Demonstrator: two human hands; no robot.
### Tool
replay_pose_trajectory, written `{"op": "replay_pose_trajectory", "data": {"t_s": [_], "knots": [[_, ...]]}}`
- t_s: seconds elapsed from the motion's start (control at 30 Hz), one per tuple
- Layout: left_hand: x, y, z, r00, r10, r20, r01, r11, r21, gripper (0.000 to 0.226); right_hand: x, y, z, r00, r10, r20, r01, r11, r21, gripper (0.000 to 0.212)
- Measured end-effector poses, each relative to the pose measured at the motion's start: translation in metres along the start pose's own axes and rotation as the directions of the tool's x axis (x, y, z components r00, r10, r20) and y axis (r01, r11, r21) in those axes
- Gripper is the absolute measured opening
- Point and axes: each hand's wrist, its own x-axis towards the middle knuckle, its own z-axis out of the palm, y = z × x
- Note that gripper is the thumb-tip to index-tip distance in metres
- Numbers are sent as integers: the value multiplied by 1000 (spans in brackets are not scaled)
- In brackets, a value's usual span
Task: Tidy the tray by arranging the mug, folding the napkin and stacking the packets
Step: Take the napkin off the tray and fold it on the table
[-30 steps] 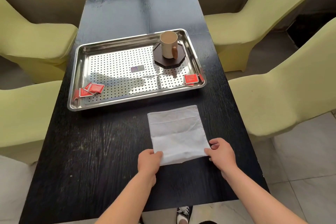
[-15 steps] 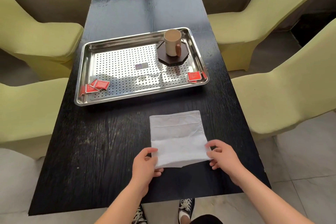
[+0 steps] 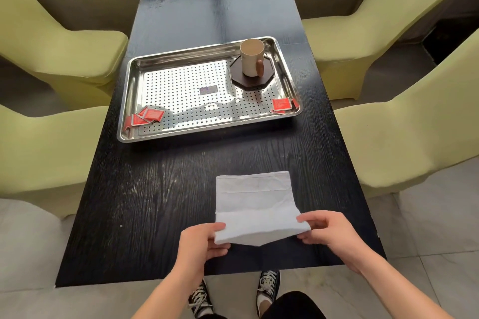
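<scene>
A white napkin (image 3: 255, 202) lies on the black table (image 3: 155, 202) in front of me, its near edge lifted off the surface. My left hand (image 3: 201, 245) pinches the near left corner and my right hand (image 3: 328, 232) pinches the near right corner. Beyond it sits a perforated steel tray (image 3: 181, 90). A beige mug (image 3: 251, 57) with a brown handle stands upright on a dark octagonal coaster (image 3: 252, 77) in the tray's far right corner. Red packets (image 3: 147, 115) lie scattered in the tray's near left corner, and more red packets (image 3: 282, 105) lie in its near right corner.
Yellow-green upholstered chairs flank the table: two on the left (image 3: 49, 41) and two on the right (image 3: 404, 116). The table's near edge (image 3: 207, 280) is just below my hands, with my shoes (image 3: 267, 285) on the tiled floor.
Both hands have raised the napkin's near edge off the table and started curling it toward the far side. My view has tilted down, so the tray sits higher in frame.
</scene>
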Motion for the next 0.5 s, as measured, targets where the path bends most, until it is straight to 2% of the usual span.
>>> {"op": "replay_pose_trajectory", "data": {"t_s": [0.13, 0.23, 0.33, 0.5], "knots": [[5, 7, 2, 998, 58, 15, -59, 997, 40, 42, 12, -8, -1, 994, -87, -69, 81, 993, -82, 25], [13, 13, 6, 993, 121, -4, -119, 979, 163, 32, 31, -19, 3, 983, -139, -123, 117, 978, -172, 11], [26, 21, 12, 976, 202, -81, -170, 940, 294, 24, 49, -33, 6, 971, -191, -142, 146, 950, -276, 13], [57, 41, 21, 966, 216, -145, -158, 930, 332, 8, 78, -54, 9, 982, -150, -115, 116, 959, -259, 14]]}}
